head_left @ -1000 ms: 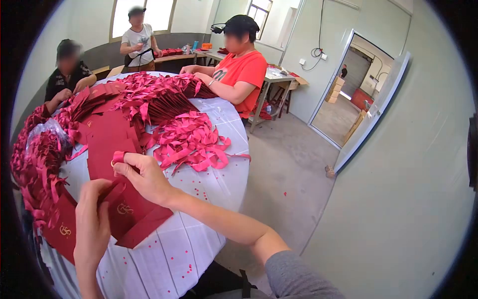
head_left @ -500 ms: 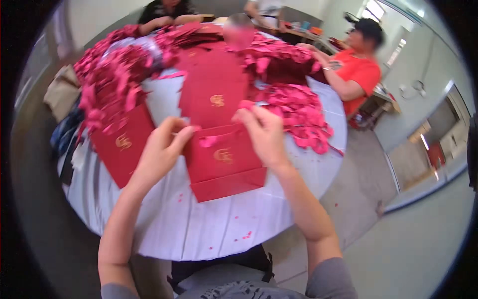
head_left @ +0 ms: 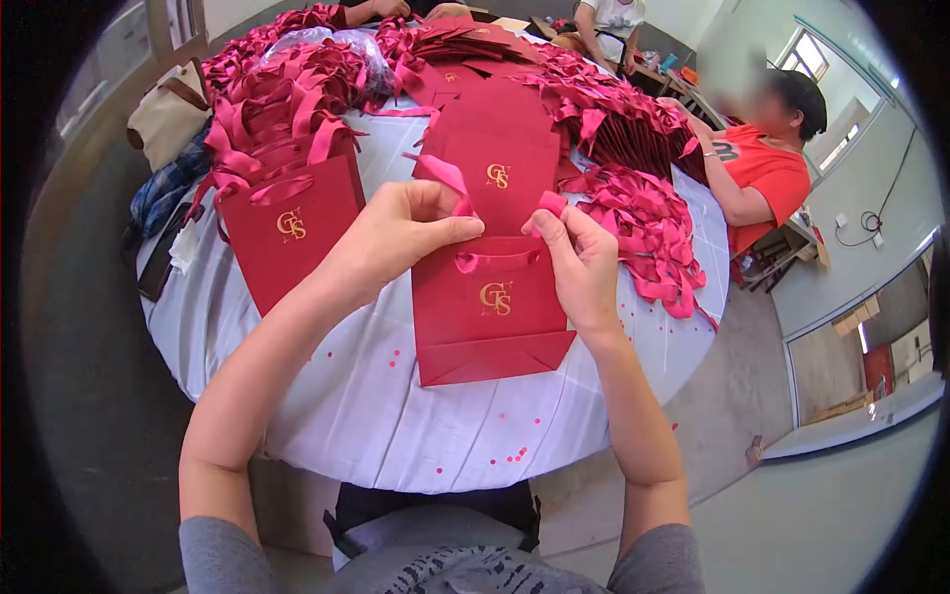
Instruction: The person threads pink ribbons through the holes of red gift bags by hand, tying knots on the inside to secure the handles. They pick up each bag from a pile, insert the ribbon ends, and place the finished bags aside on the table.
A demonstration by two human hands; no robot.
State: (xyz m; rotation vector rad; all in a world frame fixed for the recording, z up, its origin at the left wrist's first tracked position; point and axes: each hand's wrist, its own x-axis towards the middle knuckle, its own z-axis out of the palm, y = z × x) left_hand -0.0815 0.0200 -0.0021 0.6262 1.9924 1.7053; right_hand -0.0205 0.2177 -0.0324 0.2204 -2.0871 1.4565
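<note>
A red paper bag (head_left: 490, 327) with a gold logo lies on the white-covered table in front of me, its folded base toward me and a pink ribbon handle across its top. Above its top edge, my left hand (head_left: 421, 223) pinches a pink ribbon (head_left: 443, 173), whose end sticks up past the fingers. My right hand (head_left: 582, 257) is closed on a pink ribbon piece (head_left: 553, 203) at the bag's upper right. A short gap separates the two hands. Beyond them lies a row of flat red bags (head_left: 500, 134).
Bags with ribbon handles (head_left: 292, 223) are stacked at the left. Loose pink ribbons (head_left: 648, 233) lie at the right. A person in an orange shirt (head_left: 762, 168) sits at the right edge; others are across the white table (head_left: 336, 426). A beige bag (head_left: 168, 114) is far left.
The view has shifted, so the table and bags appear farther right. Both hands have come closer together above the bag's top edge, and ribbon now stands up from my left fingers.
</note>
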